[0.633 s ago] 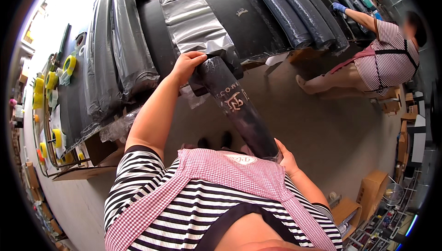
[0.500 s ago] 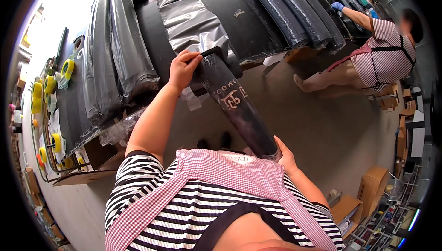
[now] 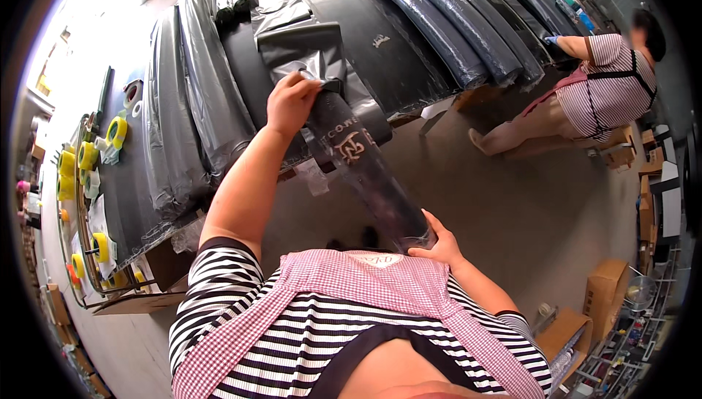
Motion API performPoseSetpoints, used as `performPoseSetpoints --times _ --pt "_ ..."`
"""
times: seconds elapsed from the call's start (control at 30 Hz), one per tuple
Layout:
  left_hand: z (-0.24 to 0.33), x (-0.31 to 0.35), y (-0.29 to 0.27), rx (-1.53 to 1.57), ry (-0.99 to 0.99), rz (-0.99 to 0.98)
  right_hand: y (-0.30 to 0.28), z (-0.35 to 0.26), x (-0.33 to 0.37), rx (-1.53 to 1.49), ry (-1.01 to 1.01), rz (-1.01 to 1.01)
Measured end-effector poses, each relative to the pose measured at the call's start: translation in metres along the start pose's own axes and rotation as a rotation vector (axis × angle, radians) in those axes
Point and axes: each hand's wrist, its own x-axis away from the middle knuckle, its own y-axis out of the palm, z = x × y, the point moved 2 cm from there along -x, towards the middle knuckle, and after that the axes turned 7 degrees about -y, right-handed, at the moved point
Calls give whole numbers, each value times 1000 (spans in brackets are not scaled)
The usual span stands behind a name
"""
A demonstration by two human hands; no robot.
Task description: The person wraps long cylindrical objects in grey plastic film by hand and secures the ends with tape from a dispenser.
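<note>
A dark rolled-up mat (image 3: 373,187) with pale lettering slants from the table edge down toward my waist. At its far end my left hand (image 3: 291,103) is closed, pinching the edge of a grey plastic bag (image 3: 303,44) by the mat's rim. The bag's crumpled mouth stands up over the table; how much of the roll lies inside it I cannot tell. My right hand (image 3: 437,242) grips the near end of the roll, thumb on one side and fingers along the other.
Wrapped dark rolls (image 3: 424,22) lie across the black-topped table (image 3: 384,55), with more grey-wrapped rolls (image 3: 197,99) to the left. Yellow tape rolls (image 3: 88,155) hang on a rack at far left. A co-worker (image 3: 607,84) stands at the right. Cardboard boxes (image 3: 603,293) sit at lower right.
The plastic at the roll's far end has lifted and spread into a raised flap beside my left hand. The roll's near end has shifted slightly left with my right hand.
</note>
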Motion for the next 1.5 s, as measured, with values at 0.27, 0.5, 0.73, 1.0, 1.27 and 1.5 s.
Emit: performPoseSetpoints --times 0.27,0.5,0.73,1.0,1.27,1.5 --pt "-2 -36 13 -43 131 41 16 -24 -49 -456 -33 -79" --pt "-25 -120 1 371 -156 323 41 -78 -189 -553 -299 42" --pt "-55 -109 34 1053 -504 143 81 -63 -209 -339 -337 104" --pt "-10 -84 32 908 -484 166 -13 -178 -339 -259 -772 304" --pt "24 -44 50 613 -404 197 -4 -230 -412 -730 -358 -140" --pt "17 68 24 666 -343 -183 21 -107 -315 -520 -390 -184"
